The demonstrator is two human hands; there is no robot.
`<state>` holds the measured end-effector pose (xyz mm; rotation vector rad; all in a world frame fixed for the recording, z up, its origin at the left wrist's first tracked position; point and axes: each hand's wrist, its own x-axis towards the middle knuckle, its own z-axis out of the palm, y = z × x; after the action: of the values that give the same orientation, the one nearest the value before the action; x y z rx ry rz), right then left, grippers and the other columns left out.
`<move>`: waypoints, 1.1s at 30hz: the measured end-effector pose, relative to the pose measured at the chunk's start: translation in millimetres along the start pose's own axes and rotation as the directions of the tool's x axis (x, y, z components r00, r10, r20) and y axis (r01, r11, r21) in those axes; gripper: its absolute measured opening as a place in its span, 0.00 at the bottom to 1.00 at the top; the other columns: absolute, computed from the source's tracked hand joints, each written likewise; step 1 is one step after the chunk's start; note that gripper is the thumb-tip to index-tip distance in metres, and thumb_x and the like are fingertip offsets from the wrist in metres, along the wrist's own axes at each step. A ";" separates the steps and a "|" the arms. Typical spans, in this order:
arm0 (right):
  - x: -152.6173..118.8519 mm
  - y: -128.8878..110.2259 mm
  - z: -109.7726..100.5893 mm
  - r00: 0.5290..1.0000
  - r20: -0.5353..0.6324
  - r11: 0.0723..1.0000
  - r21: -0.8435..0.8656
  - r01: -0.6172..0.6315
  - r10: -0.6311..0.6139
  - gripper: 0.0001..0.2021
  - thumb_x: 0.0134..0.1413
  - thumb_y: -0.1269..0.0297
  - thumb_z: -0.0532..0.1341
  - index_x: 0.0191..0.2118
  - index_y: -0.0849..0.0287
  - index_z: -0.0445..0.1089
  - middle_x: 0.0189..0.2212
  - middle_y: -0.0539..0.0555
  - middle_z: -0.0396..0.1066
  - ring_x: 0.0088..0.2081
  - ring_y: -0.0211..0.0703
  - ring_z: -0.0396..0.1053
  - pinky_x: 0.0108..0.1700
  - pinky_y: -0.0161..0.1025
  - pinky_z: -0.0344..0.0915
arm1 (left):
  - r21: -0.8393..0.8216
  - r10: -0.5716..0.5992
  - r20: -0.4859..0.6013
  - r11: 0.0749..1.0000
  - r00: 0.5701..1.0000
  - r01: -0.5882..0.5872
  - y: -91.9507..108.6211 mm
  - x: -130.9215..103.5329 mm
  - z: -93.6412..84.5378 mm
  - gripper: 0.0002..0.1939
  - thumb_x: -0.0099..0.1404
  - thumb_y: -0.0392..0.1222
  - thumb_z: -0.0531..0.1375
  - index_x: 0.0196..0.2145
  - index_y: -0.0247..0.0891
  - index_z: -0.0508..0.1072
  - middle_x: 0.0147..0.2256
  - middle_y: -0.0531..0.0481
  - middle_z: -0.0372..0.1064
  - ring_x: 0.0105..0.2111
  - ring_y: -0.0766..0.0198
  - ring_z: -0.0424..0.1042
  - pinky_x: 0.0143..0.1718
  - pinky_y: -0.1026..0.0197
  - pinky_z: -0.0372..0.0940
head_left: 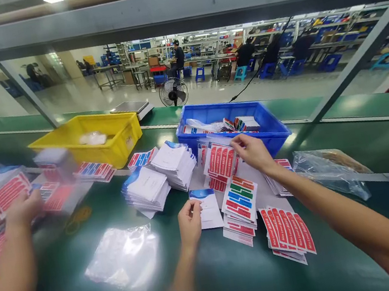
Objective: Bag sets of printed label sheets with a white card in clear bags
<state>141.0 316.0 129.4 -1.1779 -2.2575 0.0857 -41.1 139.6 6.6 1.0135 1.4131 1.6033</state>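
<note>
My left hand point(190, 222) is closed in a pinch at the left edge of a white booklet point(210, 213) with a blue top band. Farther up and to the right, my right hand point(255, 152) pinches the upper corner of a red sticker sheet point(221, 161), in front of the blue bin. Between my hands lies a stack of sticker sheets point(239, 199) with orange, green, blue and red marks on the top one. Red "Max Level" sticker sheets point(288, 231) are fanned out below my right forearm. Booklet stacks point(174, 161) stand left of the bin.
A blue bin point(272, 137) and a yellow bin point(116, 149) stand at the back. Clear plastic bags point(124, 258) lie at front left, another bag point(329, 169) at right. At far left, a co-worker's hands point(21, 211) hold red sticker sheets. A metal beam point(170, 7) crosses overhead.
</note>
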 end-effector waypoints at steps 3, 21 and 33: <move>6.0 -0.5 28.8 0.986 0.135 0.982 -0.148 0.119 -0.099 0.22 0.57 0.67 0.57 0.55 0.73 0.60 0.53 0.74 0.62 0.55 0.66 0.59 0.54 0.57 0.55 | 0.037 -0.009 0.020 0.999 1.000 0.008 -0.3 -1.5 1.9 0.14 0.63 0.48 0.54 0.30 0.34 0.70 0.26 0.52 0.62 0.26 0.68 0.60 0.26 0.68 0.56; -9.1 -9.7 131.8 0.678 0.719 0.838 -0.459 0.295 0.154 0.40 0.46 0.72 0.64 0.64 0.53 0.48 0.67 0.61 0.32 0.66 0.66 0.31 0.53 0.72 0.51 | 0.262 0.033 0.050 0.964 0.998 -0.044 -10.6 2.8 7.6 0.15 0.65 0.48 0.52 0.30 0.34 0.69 0.26 0.51 0.66 0.23 0.69 0.60 0.24 0.68 0.54; -3.3 -7.4 117.4 0.878 0.448 0.746 -0.639 0.185 0.166 0.30 0.56 0.81 0.46 0.64 0.57 0.49 0.68 0.56 0.27 0.66 0.60 0.22 0.52 0.73 0.53 | 0.389 0.121 0.067 0.911 0.990 -0.137 -11.3 2.0 6.9 0.12 0.66 0.43 0.51 0.31 0.35 0.70 0.29 0.50 0.68 0.27 0.67 0.64 0.28 0.66 0.57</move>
<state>75.5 332.9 33.1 -1.6495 -2.8584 -0.5565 -35.1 145.3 -4.0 1.3890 1.7125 1.4054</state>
